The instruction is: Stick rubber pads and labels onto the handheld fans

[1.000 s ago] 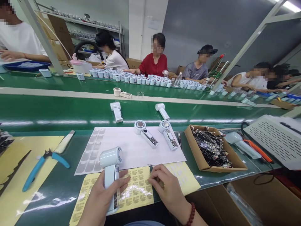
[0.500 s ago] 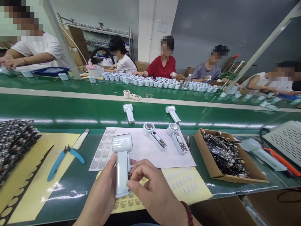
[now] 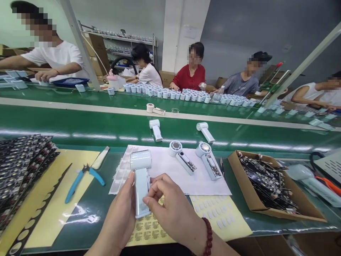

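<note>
My left hand (image 3: 119, 209) is wrapped round the handle of a pale blue handheld fan (image 3: 141, 185), held upright with its round head at the top and the plain side of the handle towards me. My right hand (image 3: 170, 202), with a dark red bead bracelet at the wrist, is closed, its thumb tip against the lower right of the handle. Whatever those fingers pinch, if anything, is too small to make out. Under the hands is a yellow sheet of small printed labels (image 3: 149, 227). Beyond it, two fans (image 3: 186, 161) (image 3: 210, 163) lie on white paper (image 3: 162, 181).
Blue nippers (image 3: 76, 185) and dark boards (image 3: 23, 167) are on the left. At right stands a cardboard box (image 3: 245, 192) of circuit boards, with an orange-handled tool (image 3: 329, 185) farther right. More fans (image 3: 156, 129) rest on the green belt (image 3: 119, 124). Several people work opposite.
The view has swung slightly left, so the scene sits farther right. My right thumb has moved further onto the handle's lower face. The left hand keeps its hold on the fan.
</note>
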Available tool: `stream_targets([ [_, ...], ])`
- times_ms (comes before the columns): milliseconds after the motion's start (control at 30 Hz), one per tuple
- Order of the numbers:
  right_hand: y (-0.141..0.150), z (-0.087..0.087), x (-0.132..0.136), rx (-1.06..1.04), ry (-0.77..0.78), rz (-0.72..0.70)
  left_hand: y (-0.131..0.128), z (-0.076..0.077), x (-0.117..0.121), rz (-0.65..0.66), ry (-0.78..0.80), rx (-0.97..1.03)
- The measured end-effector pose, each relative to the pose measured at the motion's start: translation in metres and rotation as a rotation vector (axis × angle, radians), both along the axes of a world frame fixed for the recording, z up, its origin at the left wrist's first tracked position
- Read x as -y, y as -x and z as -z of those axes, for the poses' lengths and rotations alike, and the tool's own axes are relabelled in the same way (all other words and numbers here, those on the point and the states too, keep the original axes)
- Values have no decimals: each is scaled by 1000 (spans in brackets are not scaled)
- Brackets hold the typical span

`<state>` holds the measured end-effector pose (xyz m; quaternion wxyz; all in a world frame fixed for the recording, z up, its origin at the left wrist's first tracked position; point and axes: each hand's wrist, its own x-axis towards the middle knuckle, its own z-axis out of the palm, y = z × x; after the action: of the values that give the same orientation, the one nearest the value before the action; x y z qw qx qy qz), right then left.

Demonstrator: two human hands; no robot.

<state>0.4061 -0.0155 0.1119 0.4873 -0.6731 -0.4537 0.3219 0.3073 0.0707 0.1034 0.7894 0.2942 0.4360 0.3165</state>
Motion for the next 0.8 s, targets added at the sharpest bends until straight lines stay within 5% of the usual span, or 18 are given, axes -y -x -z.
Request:
stream_targets([
  [267, -4, 1, 0, -210, -75, 47, -1, -4, -6, 34, 111, -15],
  [467, 0, 16, -6, 377, -124, 8, -4, -15, -7, 77, 161, 34],
  [600, -3, 21, -14, 309, -159, 41, -8, -24, -12, 78, 157, 16],
  [700, -13, 19, -22, 195, -151, 57, -17, -31, -37, 30, 26, -81],
  [800, -20, 21, -32, 322, 32, -36, -37, -34, -84, -80, -165, -132],
])
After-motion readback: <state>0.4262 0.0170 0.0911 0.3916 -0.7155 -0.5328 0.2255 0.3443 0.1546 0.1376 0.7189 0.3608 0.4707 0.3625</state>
